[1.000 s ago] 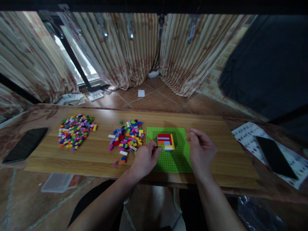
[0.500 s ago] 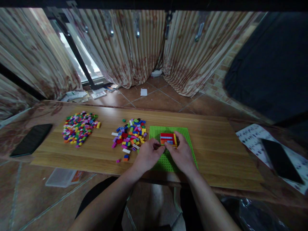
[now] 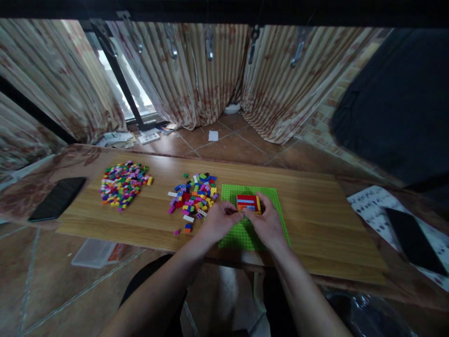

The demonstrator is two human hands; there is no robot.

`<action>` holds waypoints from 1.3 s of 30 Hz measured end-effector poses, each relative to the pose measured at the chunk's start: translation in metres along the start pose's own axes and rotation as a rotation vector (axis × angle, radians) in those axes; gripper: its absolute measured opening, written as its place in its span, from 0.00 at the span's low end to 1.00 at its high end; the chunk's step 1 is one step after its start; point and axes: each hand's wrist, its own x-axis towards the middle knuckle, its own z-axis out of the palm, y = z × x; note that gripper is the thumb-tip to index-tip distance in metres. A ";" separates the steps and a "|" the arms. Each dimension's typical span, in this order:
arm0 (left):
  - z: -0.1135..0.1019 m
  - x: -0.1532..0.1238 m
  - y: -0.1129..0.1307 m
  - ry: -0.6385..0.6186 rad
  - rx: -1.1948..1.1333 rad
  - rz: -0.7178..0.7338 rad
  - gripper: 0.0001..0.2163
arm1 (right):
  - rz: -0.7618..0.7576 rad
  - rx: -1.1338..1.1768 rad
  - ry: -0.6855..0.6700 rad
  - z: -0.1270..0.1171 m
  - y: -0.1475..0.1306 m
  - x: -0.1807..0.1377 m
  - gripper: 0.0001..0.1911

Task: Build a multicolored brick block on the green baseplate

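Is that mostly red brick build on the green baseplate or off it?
On: the brick build rests on the green baseplate, whose studded surface shows around it. Whether it is clicked down, I cannot tell.

The brick build sits on the baseplate.

Brick block: on green studded baseplate
Left hand: fingertips at block's near left corner
Right hand: curled around block's right side
Loose bricks: two piles on wooden desk
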 end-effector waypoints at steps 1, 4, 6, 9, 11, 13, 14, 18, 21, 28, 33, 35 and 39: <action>-0.002 0.000 0.001 -0.024 -0.016 -0.006 0.08 | 0.012 0.034 -0.005 -0.001 0.001 0.001 0.34; -0.010 -0.001 0.006 -0.077 -0.058 -0.044 0.12 | 0.103 0.187 0.052 -0.008 0.003 0.006 0.31; -0.015 0.001 0.008 -0.063 -0.080 -0.056 0.13 | 0.194 0.288 0.150 -0.015 0.003 0.012 0.30; -0.018 0.004 0.007 -0.020 -0.071 -0.043 0.13 | 0.274 0.349 0.274 -0.024 0.003 0.020 0.27; -0.016 0.006 0.006 -0.010 -0.030 -0.019 0.13 | 0.285 0.362 0.298 -0.026 0.002 0.022 0.25; -0.013 0.007 0.004 -0.012 0.025 0.018 0.13 | 0.286 0.361 0.278 -0.026 0.002 0.022 0.25; -0.011 0.007 0.003 -0.018 0.053 0.040 0.13 | 0.283 0.352 0.259 -0.025 0.003 0.021 0.25; -0.004 0.006 0.000 -0.015 0.158 0.107 0.11 | 0.217 0.217 0.126 -0.020 0.006 0.017 0.28; 0.000 0.007 -0.003 0.014 0.176 0.093 0.10 | 0.098 0.036 0.018 -0.018 0.009 0.013 0.27; 0.004 0.008 -0.002 0.052 0.142 0.058 0.08 | -0.072 -0.202 -0.025 -0.011 0.010 0.004 0.27; 0.004 0.011 -0.005 0.048 0.119 0.078 0.07 | -0.120 -0.246 -0.019 -0.008 0.012 0.000 0.28; 0.004 0.012 -0.007 0.042 0.101 0.090 0.07 | -0.120 -0.251 -0.026 -0.008 0.011 -0.001 0.29; 0.001 0.012 -0.008 0.020 0.110 0.133 0.09 | -0.101 -0.242 -0.021 -0.009 0.009 -0.002 0.30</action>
